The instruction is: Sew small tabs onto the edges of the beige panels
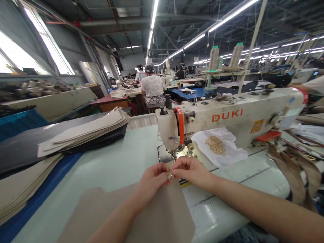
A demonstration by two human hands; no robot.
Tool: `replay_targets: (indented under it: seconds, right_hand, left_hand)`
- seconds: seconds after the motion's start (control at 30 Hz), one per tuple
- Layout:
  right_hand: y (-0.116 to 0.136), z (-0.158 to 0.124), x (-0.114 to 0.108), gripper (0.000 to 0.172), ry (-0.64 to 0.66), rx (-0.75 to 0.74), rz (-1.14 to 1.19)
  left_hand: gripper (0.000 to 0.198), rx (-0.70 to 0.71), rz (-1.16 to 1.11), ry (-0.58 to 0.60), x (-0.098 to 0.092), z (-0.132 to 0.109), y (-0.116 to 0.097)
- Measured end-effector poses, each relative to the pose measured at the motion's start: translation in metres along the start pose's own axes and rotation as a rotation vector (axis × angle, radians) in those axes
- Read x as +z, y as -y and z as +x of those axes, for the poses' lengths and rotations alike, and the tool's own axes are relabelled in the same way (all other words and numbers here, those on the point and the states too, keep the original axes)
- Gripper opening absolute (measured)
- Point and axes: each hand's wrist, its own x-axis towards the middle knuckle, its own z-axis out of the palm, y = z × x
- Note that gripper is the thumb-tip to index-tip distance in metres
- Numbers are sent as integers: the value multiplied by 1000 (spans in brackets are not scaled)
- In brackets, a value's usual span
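Observation:
My left hand (154,177) and my right hand (188,169) meet just in front of the needle area of a white sewing machine (202,116). Both pinch a small shiny metal piece (170,175), whose exact shape is too small to make out. Under my left hand and forearm lies a large beige-grey panel (162,212) of fabric or leather. Its far edge runs up to my fingers. The machine's lamp lights the spot behind my fingertips. To the right, a white cloth or bag (234,153) holds a heap of small gold-coloured metal pieces (215,145).
At left, stacked beige panels (86,131) rest on dark and blue sheets. Brown straps (286,168) hang at the table's right end. Thread cones (214,58) stand behind the machine. Several people (153,86) sit further back.

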Motion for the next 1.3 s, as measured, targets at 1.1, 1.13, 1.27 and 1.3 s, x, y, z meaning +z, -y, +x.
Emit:
replay_targets:
  seconds: [1.1,1.13,1.27,1.3]
  right_hand:
    - [-5,-6,3,9,-223,-260,-527]
    - [-5,-6,3,9,-213,-254,-497]
    - [-8,-3,4,9,-191,-199,-247]
    - [-8,-2,3,13,-191,-181,-194]
  left_hand:
    - [26,200,66,-218,5,1,3]
    - [24,219,81,-227,6,0,3]
    - [21,291,123,-276,6,-2,4]
    - [20,303,131,-280,6,-2,4]
